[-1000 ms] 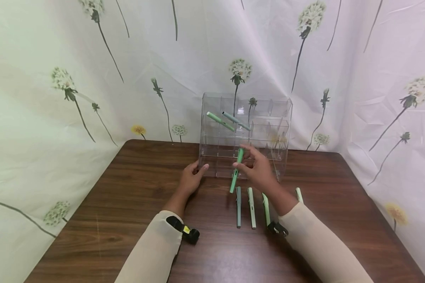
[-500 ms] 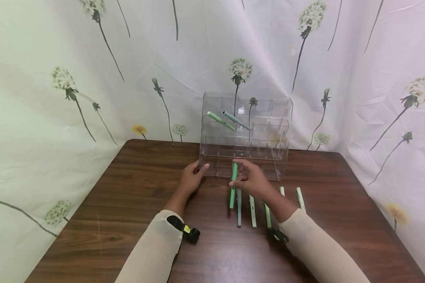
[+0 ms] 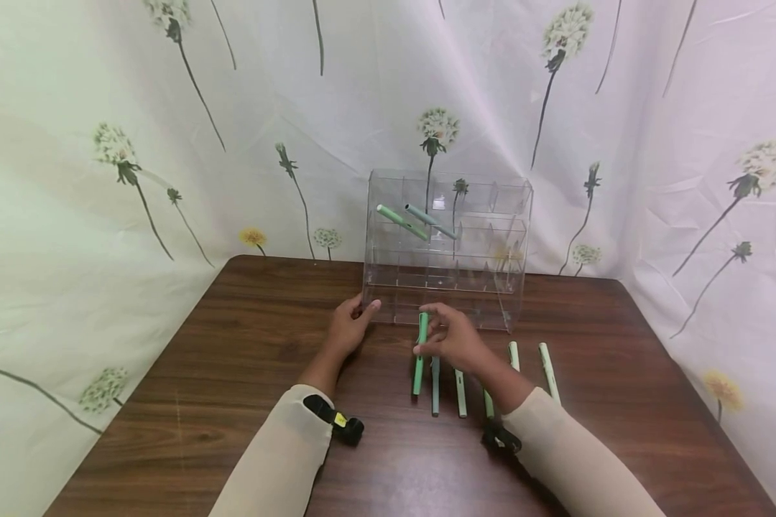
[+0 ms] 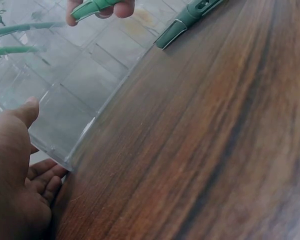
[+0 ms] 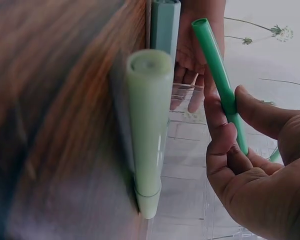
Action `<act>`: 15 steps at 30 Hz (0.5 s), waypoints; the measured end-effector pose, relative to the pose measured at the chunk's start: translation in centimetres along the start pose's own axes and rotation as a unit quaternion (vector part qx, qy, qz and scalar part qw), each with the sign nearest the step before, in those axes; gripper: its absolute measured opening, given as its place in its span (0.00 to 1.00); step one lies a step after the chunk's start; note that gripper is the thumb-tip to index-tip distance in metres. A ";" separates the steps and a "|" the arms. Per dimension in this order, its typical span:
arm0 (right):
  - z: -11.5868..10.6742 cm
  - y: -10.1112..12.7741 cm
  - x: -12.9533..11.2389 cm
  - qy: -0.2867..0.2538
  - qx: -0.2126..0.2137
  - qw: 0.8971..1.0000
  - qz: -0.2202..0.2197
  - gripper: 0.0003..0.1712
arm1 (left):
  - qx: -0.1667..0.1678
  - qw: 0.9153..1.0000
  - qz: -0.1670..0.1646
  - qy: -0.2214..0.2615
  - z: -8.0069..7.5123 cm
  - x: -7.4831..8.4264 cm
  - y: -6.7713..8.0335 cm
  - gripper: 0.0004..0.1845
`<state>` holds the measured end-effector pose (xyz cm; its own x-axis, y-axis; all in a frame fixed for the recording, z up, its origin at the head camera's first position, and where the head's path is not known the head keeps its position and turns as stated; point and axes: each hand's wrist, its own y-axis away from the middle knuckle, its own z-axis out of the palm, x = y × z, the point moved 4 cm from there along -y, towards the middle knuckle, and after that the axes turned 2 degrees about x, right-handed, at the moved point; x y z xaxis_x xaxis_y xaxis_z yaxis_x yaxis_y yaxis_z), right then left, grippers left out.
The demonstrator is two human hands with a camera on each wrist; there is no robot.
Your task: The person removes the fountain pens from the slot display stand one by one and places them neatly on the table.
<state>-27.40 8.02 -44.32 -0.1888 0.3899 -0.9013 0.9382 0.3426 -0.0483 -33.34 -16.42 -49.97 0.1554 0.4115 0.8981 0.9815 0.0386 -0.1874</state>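
Note:
My right hand (image 3: 458, 341) pinches a bright green pen (image 3: 418, 373) between thumb and fingers, held above the table in front of a clear tiered organizer (image 3: 449, 290). In the right wrist view the green pen (image 5: 217, 70) tilts across the fingertips. My left hand (image 3: 349, 329) holds the organizer's lower left corner; in the left wrist view its thumb lies at the near side and its fingers (image 4: 45, 180) behind the corner. Inside the organizer, a light green pen (image 3: 402, 222) and a grey-blue pen (image 3: 430, 221) lean side by side.
A grey-green pen (image 3: 435, 395), a pale pen (image 3: 461, 398) and a light green pen (image 3: 488, 406) lie on the brown table (image 3: 246, 402), partly behind the right hand and arm. Two more pale pens (image 3: 548, 373) are further right. A flower-patterned cloth (image 3: 336, 129) hangs behind.
My right hand has moved down and slightly left with the green pen, from the organizer's front toward the row of pens. The left hand and organizer stay in place.

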 end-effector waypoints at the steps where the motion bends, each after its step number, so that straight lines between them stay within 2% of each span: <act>1: 0.0 0.0 0.1 0.000 -0.001 1.000 -0.001 0.46 | 0.001 1.000 -0.001 0.000 0.0 0.0 0.0 0.33; 12: 0.8 -0.2 0.8 0.007 -0.028 1.000 0.003 0.45 | 0.004 1.000 0.001 -0.004 -0.1 0.2 -0.1 0.31; 15: 1.1 -0.2 1.0 0.029 -0.025 0.999 -0.004 0.45 | 0.000 1.000 -0.002 -0.006 0.0 0.1 0.0 0.32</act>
<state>-27.44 7.45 -45.71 -0.2133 0.4352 -0.8747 0.9211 0.3880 -0.0315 -33.35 -16.38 -49.83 0.1497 0.4225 0.8939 0.9823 0.0395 -0.1832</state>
